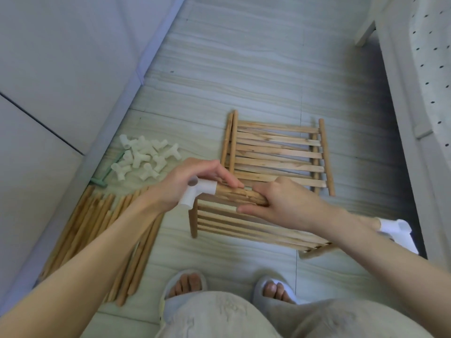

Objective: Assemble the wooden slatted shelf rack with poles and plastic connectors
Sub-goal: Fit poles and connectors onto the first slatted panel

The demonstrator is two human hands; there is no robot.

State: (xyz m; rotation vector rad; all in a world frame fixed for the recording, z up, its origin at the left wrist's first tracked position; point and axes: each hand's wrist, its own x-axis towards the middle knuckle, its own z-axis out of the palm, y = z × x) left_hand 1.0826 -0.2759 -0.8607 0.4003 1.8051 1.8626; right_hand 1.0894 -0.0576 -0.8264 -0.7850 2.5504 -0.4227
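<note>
Above the floor, left hand (pixel 192 181) grips a white connector (pixel 199 191) at nine o'clock of the pole (pixel 234 194); right hand (pixel 280 203) clasps that pole.

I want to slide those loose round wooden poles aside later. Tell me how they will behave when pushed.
The loose round wooden poles are round, so they would probably roll on the smooth pale floor if pushed sideways. They look thin and straight, so likely stiff and light. Lying packed side by side, they may scatter rather than move together.

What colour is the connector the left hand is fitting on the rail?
White, slightly translucent plastic connector, gripped by the left hand; the head view shows it.
</note>
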